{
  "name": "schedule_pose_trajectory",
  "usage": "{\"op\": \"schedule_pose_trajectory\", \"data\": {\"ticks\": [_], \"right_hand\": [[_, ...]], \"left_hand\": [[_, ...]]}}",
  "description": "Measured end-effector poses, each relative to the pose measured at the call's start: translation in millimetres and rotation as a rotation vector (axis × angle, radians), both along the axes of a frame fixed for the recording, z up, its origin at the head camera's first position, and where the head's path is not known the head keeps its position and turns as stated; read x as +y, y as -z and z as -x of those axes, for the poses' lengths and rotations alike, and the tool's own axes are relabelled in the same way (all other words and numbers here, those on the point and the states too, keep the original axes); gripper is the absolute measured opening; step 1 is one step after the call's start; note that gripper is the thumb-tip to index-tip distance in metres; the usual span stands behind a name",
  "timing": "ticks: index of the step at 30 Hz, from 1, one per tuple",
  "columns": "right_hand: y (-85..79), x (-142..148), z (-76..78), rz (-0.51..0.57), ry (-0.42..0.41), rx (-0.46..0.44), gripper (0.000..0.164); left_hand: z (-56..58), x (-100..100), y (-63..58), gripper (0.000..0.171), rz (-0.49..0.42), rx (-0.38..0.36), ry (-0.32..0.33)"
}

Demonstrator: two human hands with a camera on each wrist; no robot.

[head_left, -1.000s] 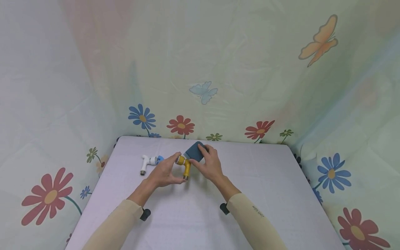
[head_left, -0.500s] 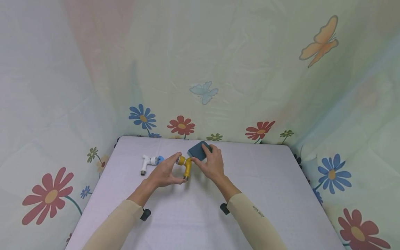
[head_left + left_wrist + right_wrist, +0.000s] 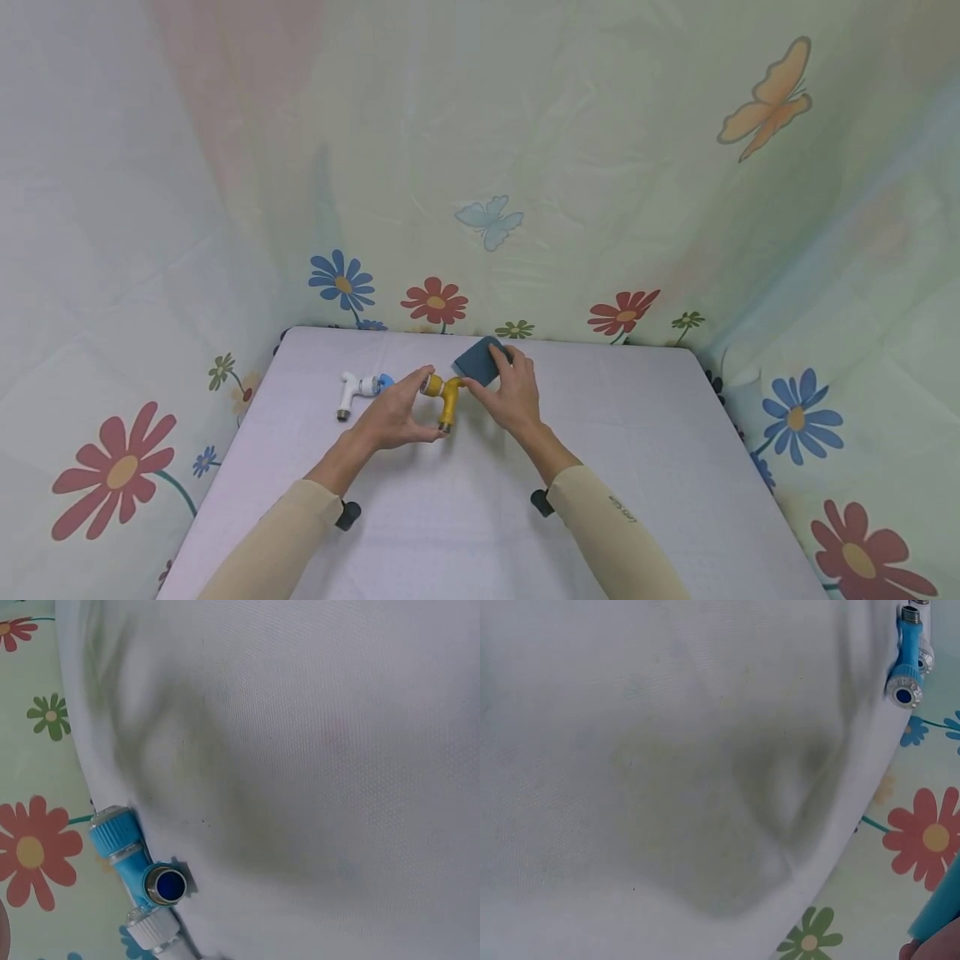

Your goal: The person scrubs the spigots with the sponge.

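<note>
Above the table, my left hand holds a yellow water tap between fingers and thumb, its threaded metal end pointing down by the thumb. My right hand pinches a flat teal square, perhaps a folded cloth, just beyond the tap's spout. The right thumb tip lies close to the spout; whether they touch I cannot tell. In the right wrist view, a bit of the teal square and a fingertip appear at the lower right corner. The yellow tap is outside both wrist views.
A white tap lies on the white-covered table left of my left hand. Beside it is a blue tap, mostly hidden by that hand in the head view. A flower-patterned curtain surrounds the table's back and sides.
My right hand has shifted slightly right with the teal square, away from the yellow tap's upper end. The left hand and tap have barely moved.
</note>
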State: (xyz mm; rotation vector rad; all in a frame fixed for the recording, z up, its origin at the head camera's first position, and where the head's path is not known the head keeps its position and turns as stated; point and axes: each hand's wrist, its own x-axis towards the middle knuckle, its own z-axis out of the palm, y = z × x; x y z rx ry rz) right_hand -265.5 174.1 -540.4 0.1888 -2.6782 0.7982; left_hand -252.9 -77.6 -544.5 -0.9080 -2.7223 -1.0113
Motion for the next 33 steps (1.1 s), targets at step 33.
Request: {"op": "schedule_pose_trajectory", "data": {"ticks": [33], "right_hand": [[-2.1, -8, -14.9, 0.046, -0.382, 0.057, 0.082]], "left_hand": [[11.5, -9, 7.4, 0.101, -0.107, -0.067, -0.132]]}}
